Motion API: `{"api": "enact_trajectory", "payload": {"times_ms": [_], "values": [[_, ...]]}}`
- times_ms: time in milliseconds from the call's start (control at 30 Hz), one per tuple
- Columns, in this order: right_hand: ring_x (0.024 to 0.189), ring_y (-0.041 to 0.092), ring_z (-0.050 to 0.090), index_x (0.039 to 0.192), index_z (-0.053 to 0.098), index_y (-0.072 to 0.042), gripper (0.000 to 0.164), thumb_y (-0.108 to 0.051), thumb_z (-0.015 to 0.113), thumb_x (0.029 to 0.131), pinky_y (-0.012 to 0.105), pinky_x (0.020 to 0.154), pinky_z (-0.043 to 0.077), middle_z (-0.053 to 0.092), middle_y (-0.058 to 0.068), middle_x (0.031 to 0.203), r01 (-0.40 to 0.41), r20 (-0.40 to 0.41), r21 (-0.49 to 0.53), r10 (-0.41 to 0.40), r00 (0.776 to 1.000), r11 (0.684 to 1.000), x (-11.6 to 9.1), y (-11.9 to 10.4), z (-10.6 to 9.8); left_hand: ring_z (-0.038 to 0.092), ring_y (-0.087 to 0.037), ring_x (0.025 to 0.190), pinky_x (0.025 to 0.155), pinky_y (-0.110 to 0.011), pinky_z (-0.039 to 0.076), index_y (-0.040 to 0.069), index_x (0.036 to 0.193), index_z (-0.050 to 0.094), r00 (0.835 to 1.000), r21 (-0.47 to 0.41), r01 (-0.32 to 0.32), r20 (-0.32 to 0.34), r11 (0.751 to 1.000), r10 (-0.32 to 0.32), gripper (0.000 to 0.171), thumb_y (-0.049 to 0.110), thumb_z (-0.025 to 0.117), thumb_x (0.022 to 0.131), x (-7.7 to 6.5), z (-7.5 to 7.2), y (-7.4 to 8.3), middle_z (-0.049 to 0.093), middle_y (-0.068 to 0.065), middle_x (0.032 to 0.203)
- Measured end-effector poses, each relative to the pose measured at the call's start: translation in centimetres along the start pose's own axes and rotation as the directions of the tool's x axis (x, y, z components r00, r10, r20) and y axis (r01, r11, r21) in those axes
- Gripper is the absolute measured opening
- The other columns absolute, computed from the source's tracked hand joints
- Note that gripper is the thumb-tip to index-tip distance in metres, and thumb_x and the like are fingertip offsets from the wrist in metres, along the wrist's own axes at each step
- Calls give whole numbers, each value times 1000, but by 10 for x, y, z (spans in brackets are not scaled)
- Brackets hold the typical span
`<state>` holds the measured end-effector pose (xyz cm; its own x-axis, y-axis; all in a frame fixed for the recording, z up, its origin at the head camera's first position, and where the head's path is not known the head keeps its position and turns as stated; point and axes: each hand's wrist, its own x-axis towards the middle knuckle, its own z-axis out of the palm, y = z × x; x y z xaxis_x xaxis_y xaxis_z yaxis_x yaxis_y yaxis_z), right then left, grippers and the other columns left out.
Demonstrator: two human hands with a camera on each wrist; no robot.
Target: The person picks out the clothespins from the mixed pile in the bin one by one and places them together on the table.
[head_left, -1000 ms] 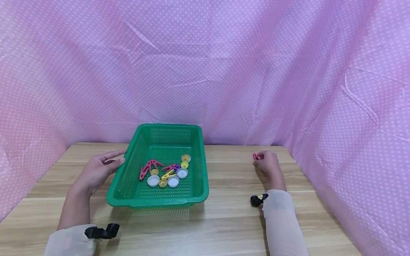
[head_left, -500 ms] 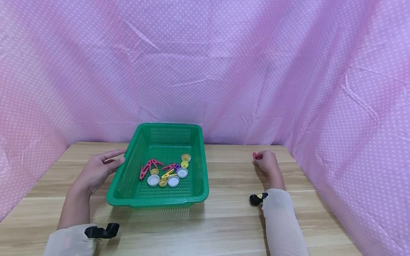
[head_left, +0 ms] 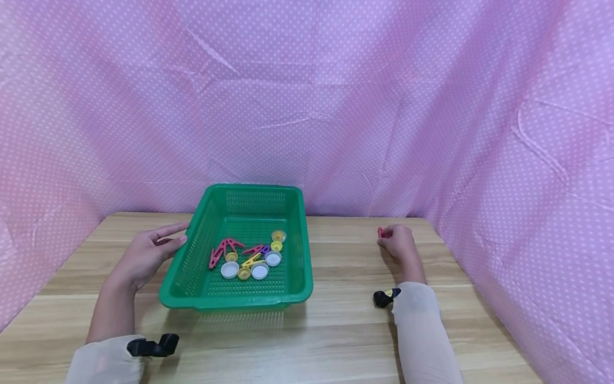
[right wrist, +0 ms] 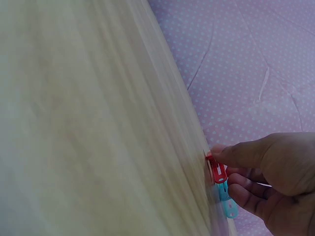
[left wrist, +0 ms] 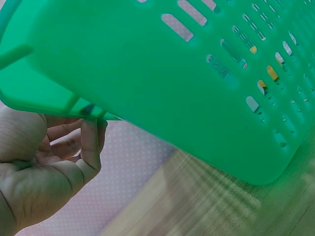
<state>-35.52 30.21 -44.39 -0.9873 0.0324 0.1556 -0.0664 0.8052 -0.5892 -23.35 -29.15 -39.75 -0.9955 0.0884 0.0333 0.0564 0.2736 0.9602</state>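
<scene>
Fingers of the right hand (head_left: 400,245) are pinched on a red clip (right wrist: 219,173); a green basket (head_left: 240,303) of clips (head_left: 251,262) and caps (head_left: 229,270) is gripped by the left hand (head_left: 144,257).

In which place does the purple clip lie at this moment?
In the head view, the purple clip lies inside the green basket, slightly right of its middle, between a pink clip and a small yellow cap, near a white cap.

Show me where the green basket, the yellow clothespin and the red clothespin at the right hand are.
Green basket (head_left: 240,303), head view: front rim.
Yellow clothespin (head_left: 250,263), head view: its body.
Red clothespin (right wrist: 220,179), right wrist view: lower end.
</scene>
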Motion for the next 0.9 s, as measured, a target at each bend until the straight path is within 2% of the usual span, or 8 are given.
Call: {"api": "enact_trajectory", "payload": {"times_ms": [300, 467, 633, 767, 900], "values": [[102, 31, 66, 116, 72, 9, 27, -7, 70, 95, 46, 96, 53, 73, 20, 107, 11, 9, 52, -12, 1000, 999, -3, -11, -7, 66, 1, 105, 89, -18, 56, 0, 154, 44, 1000, 29, 23, 0, 999, -23, 68, 39, 64, 102, -1, -1, -1, 68, 13, 117], [99, 32, 68, 127, 65, 9, 35, -12, 66, 99, 47, 94, 55, 73, 19, 103, 22, 20, 55, -23, 1000, 998, -6, -21, -11, 67, -2, 103, 89, -18, 56, 0, 154, 43, 1000, 31, 31, 0, 999, -31, 68, 39, 64, 102, -1, -1, -2, 71, 9, 114], [107, 38, 66, 130, 63, 10, 39, -14, 67, 99, 52, 97, 53, 68, 27, 115, 52, 15, 55, -53, 998, 997, -2, -30, -18, 65, 3, 105, 89, -18, 56, 1, 154, 44, 1000, 29, 26, -1, 999, -26, 68, 40, 64, 102, 0, -1, -1, 68, 14, 119], [113, 40, 63, 131, 63, 7, 42, -18, 68, 99, 52, 98, 52, 64, 27, 123, 79, 29, 39, -80, 996, 996, -1, -42, -22, 66, 2, 104, 89, -18, 56, -1, 153, 44, 1000, 17, 20, 3, 1000, -20, 67, 38, 64, 102, 0, 0, 0, 69, 14, 116], [92, 38, 68, 132, 64, 5, 42, -18, 70, 97, 47, 86, 57, 66, 25, 119, 137, 10, 66, -138, 990, 988, -1, -56, -23, 67, 0, 103, 89, -19, 56, -2, 153, 43, 1000, 12, 16, 4, 1000, -16, 67, 37, 64, 103, 0, 0, 0, 71, 13, 112]]}}
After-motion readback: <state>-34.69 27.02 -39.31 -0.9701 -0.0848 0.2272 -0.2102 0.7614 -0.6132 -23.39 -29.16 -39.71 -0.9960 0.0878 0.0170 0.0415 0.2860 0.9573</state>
